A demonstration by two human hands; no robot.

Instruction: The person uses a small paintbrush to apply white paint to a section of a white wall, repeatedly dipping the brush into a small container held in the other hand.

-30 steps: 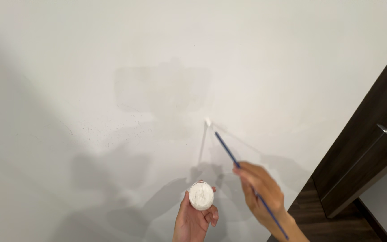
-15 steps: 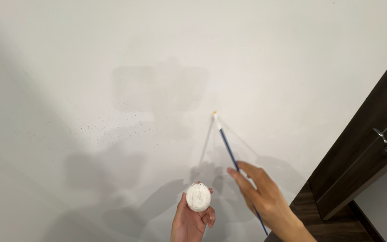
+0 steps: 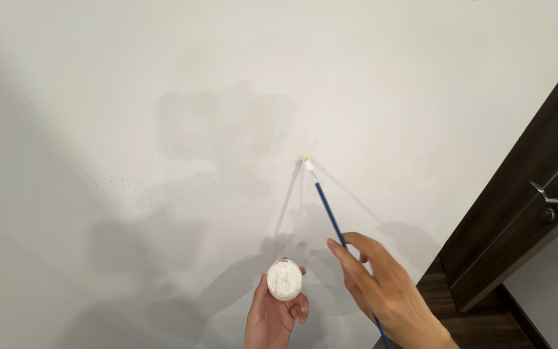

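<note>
Fingers of the right hand are pinching the thin blue-handled paintbrush, whose long axis is running up and leftward, its white-coated tip touching the pale grey wall. Just left, the left hand is cupping a small round tub of white filler. Farther right, a dark wooden door is showing its metal handle.
</note>
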